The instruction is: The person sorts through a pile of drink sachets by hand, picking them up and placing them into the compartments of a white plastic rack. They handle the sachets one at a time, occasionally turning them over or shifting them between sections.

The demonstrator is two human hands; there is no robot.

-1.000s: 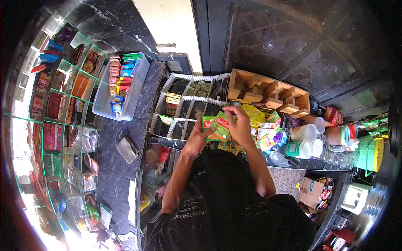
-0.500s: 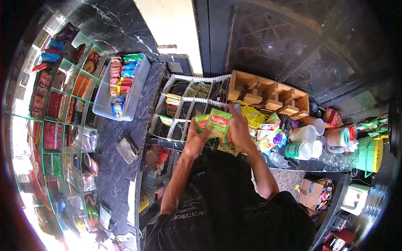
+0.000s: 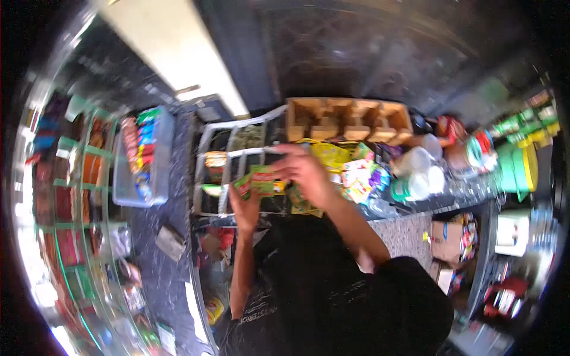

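Observation:
My left hand [image 3: 244,210] is closed round several green drink sachets [image 3: 262,180], held fanned over the front of a white-wrapped wire rack [image 3: 237,152]. Just right of them, my right hand [image 3: 307,175] hovers with its fingers stretched out toward the sachets, blurred by motion. I see nothing in it. The rack's compartments hold an orange-and-green bundle of sachets [image 3: 215,163] and some dark greenish packets [image 3: 249,136]. Yellow packets [image 3: 332,159] lie behind my right hand, and more green sachets [image 3: 304,204] lie below it.
A wooden slotted box [image 3: 350,132] stands at the back. Plastic jars [image 3: 415,172] and a green basket [image 3: 513,169] are on the right. At left are a clear bin of snacks [image 3: 142,178] and glass shelving [image 3: 71,225]. A cardboard box [image 3: 446,240] sits lower right.
The view has turned, shifting the counter leftward in frame, and is blurrier. My right hand has come away from the sachets and its fingers have spread. My left hand keeps hold of them.

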